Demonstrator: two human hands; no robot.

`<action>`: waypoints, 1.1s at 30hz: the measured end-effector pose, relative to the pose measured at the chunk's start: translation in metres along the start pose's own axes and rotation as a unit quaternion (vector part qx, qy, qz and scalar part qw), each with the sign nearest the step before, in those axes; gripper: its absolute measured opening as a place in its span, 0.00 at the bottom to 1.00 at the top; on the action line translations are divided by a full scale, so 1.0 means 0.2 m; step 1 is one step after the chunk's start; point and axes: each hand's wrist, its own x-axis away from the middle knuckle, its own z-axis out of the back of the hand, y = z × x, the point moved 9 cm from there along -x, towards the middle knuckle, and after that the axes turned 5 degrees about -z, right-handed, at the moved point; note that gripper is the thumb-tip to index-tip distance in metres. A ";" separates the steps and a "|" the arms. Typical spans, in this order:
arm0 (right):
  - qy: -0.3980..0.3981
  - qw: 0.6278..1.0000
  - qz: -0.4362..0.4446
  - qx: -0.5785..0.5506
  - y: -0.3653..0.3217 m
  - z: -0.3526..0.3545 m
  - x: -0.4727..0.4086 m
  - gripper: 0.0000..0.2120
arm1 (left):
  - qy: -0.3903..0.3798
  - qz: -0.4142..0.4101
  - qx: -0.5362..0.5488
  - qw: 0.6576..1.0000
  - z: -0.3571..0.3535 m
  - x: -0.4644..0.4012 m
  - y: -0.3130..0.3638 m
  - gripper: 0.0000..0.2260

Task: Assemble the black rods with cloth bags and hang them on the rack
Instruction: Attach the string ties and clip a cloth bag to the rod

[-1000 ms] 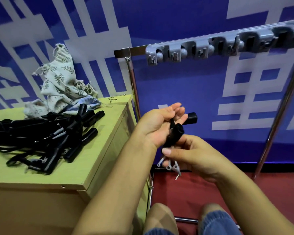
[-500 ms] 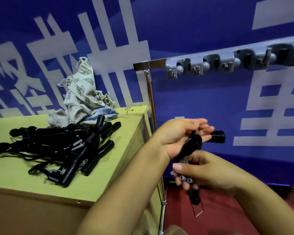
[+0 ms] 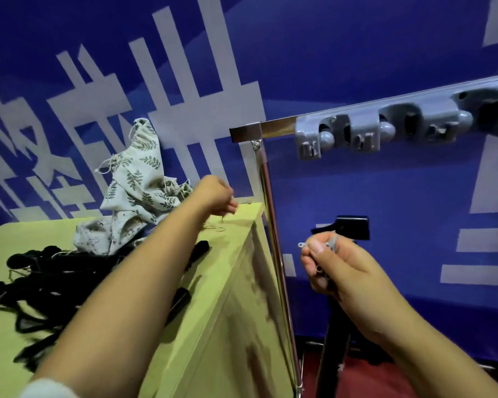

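The left hand (image 3: 213, 193) reaches forward on an outstretched arm, its fingers curled down in a loose grip, while the right hand (image 3: 337, 271) is raised nearer the body, fingers and thumb pinched together.

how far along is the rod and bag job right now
Done: nothing shows on the rack; its hooks in view are bare. In hand: the right hand holds one black rod, while the left hand reaches the cabinet's corner. Left: piled rods and cloth bags wait.
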 end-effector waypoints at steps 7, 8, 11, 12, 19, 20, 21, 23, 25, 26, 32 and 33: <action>0.031 0.998 -0.011 0.052 0.10 0.07 -0.09 0.11 | 0.012 0.021 -0.399 0.917 -0.08 -0.48 -0.35 0.11; 0.038 0.998 -0.020 0.042 0.11 0.09 -0.09 0.10 | 0.017 0.013 -0.426 0.904 -0.12 -0.50 -0.37 0.10; 0.062 0.998 -0.022 0.021 0.14 0.17 -0.10 0.10 | 0.002 0.015 -0.472 0.881 -0.23 -0.53 -0.39 0.10; 0.068 0.997 -0.020 0.022 0.14 0.18 -0.10 0.10 | -0.004 0.016 -0.478 0.878 -0.25 -0.54 -0.41 0.10; 0.080 0.996 -0.027 0.021 0.20 0.23 -0.13 0.11 | -0.005 -0.030 -0.573 0.819 -0.35 -0.52 -0.39 0.12; 0.082 0.996 -0.025 0.020 0.20 0.23 -0.13 0.11 | -0.011 -0.038 -0.587 0.809 -0.36 -0.51 -0.38 0.11; 0.085 0.996 -0.022 0.021 0.19 0.24 -0.12 0.10 | -0.018 -0.042 -0.595 0.802 -0.37 -0.50 -0.37 0.11; 0.083 0.996 -0.019 0.025 0.17 0.23 -0.10 0.10 | -0.020 -0.047 -0.606 0.793 -0.37 -0.49 -0.36 0.12; 0.082 0.996 -0.021 0.021 0.15 0.23 -0.09 0.09 | -0.012 -0.051 -0.609 0.792 -0.35 -0.47 -0.35 0.13; 0.085 0.996 -0.023 0.020 0.14 0.24 -0.07 0.09 | -0.012 -0.054 -0.605 0.794 -0.36 -0.46 -0.34 0.14; 0.091 0.995 -0.029 0.033 0.10 0.24 -0.01 0.09 | -0.008 -0.021 -0.593 0.805 -0.24 -0.38 -0.28 0.12; 0.092 0.995 -0.025 0.037 0.07 0.22 0.01 0.10 | 0.012 -0.026 -0.580 0.814 -0.20 -0.35 -0.23 0.10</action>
